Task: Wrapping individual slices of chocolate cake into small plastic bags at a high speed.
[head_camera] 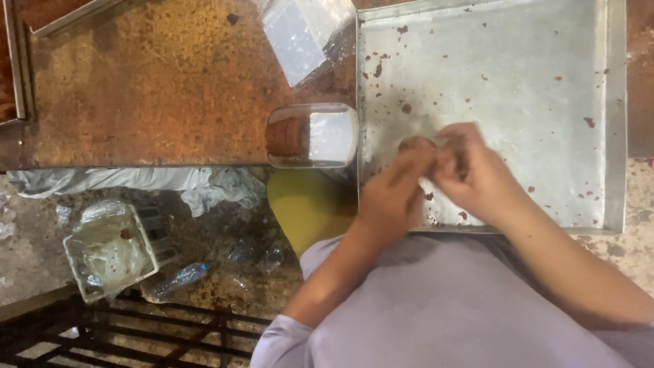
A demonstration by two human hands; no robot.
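Note:
Both my hands meet over the near part of a large metal tray (545, 75) speckled with brown crumbs. My left hand (392, 187) and my right hand (470, 170) are cupped together around a small brown lump (415, 144), which shows between the fingers; the hands are blurred. A clear plastic box (312, 135) lies just left of the tray, with a brown piece inside at its left end. A clear plastic bag (306, 34) lies beyond it.
The tray and box rest on a rusty brown table (150, 88). Below the table's edge I see white cloth (136, 180), a plastic-lined basket (112, 249), a plastic bottle (178, 278), a yellow object (306, 204) and a black metal grate (136, 334).

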